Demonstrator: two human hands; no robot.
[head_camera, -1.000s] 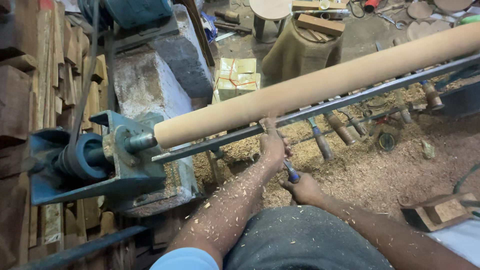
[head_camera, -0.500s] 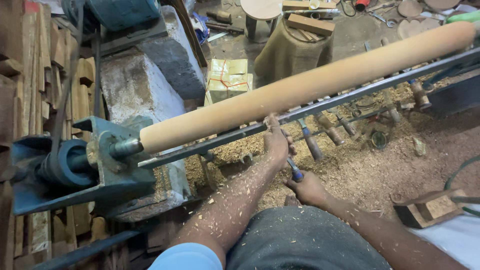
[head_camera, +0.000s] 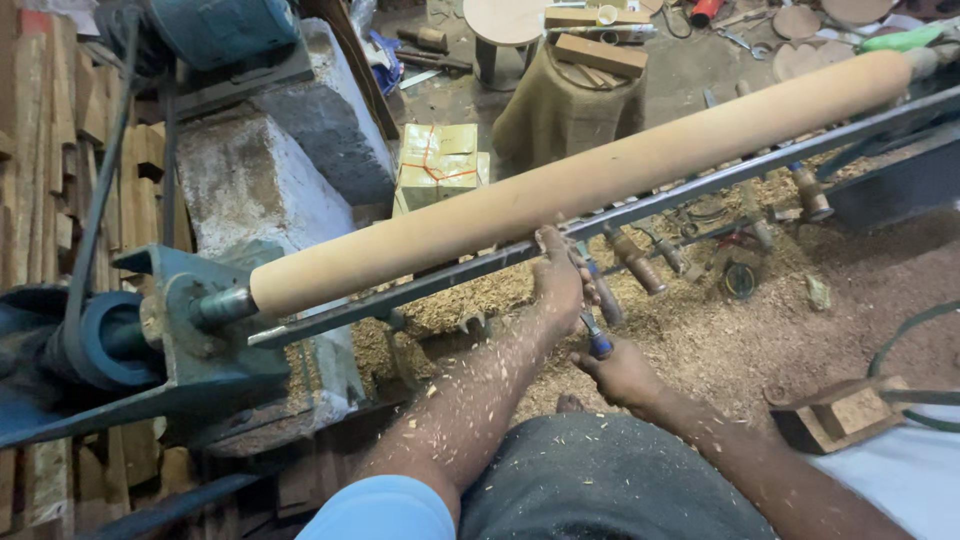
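A long pale wooden cylinder is mounted in a blue-green lathe and runs from lower left to upper right. A dark metal tool rest bar lies along its near side. My left hand grips the front of a turning chisel and presses on the bar, right below the cylinder. My right hand holds the chisel's blue handle end, lower and closer to me. Wood chips stick to both forearms.
Sawdust and shavings cover the floor under the lathe, with several wooden-handled chisels lying there. A stone block, a tied yellow box, a sack-covered stump and a small wooden block stand around. Timber is stacked at left.
The view has shifted a little, so the cylinder and lathe sit lower in the frame. Both hands keep the same hold on the chisel at the bar.
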